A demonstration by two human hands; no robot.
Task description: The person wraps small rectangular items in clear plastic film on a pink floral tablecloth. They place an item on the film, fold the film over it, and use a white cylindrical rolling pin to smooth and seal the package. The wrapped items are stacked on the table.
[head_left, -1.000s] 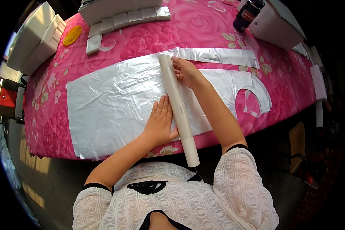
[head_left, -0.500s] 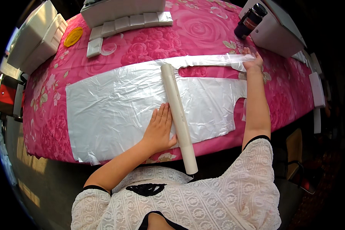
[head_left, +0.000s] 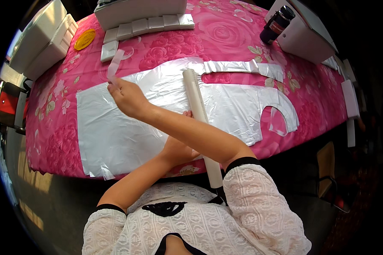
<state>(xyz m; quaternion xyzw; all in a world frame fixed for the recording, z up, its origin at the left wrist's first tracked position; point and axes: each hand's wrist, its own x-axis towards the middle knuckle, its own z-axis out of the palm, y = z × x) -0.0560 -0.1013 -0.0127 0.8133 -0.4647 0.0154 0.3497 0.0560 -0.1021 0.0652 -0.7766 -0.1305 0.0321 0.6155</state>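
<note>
A thin silvery-white plastic apron [head_left: 104, 136] lies spread across the table, with cut-outs toward its right end. Across it rests a long pale tube [head_left: 194, 91], its near end jutting past the table edge. My left hand [head_left: 178, 149] lies flat on the apron against the tube's left side, partly hidden under my right forearm. Crossing over it, my right hand [head_left: 131, 98] is closed on a translucent plastic strip [head_left: 115, 64], which sticks up beyond my fingers above the apron's far edge. Whether the strip joins the apron is hidden.
Small white folded packets [head_left: 140, 26] line up before a white box [head_left: 142, 12] at the back. A yellow disc [head_left: 84, 39] lies left of them, near white foam boxes [head_left: 51, 46]. A dark flask [head_left: 277, 24] stands by another white box [head_left: 304, 36]. A chair [head_left: 326, 163] is at lower right.
My right hand has swung from the apron's far right end across to the left, carrying the strip. The straps at the right now lie loose on the cloth. My left hand stays by the tube.
</note>
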